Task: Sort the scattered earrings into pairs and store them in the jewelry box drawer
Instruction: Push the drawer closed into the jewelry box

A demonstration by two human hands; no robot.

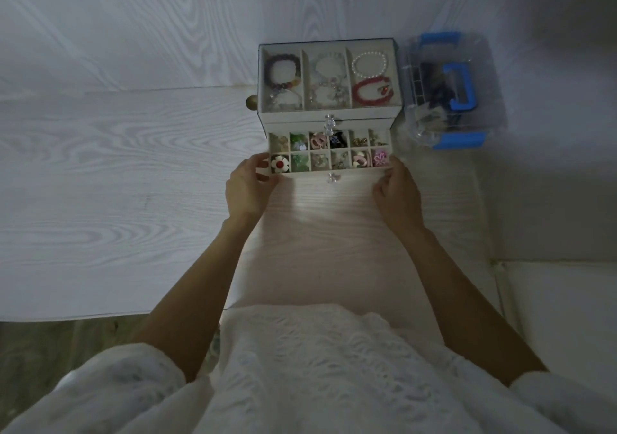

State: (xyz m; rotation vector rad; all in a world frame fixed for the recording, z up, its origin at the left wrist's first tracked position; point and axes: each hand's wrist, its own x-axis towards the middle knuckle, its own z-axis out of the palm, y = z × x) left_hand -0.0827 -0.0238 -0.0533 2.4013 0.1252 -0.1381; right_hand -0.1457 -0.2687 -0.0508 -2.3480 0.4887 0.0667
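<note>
A white jewelry box [329,117] stands on the table against the wall. Its top tray holds bracelets under a clear lid. The drawer [350,173] is pulled out toward me, divided into two rows of small compartments filled with earrings, among them a white flower with a red centre [279,163] and a pink one [380,158]. My left hand [247,186] grips the drawer's front left corner. My right hand [397,189] holds the front right corner. A clear crystal knob [332,177] sits at the drawer's front middle.
A clear plastic storage case with blue handle and latches [450,93] stands right of the jewelry box. A small brass knob [252,102] shows at the box's left. The white wood-grain table [133,199] spreads to the left; its near edge meets my white lace clothing.
</note>
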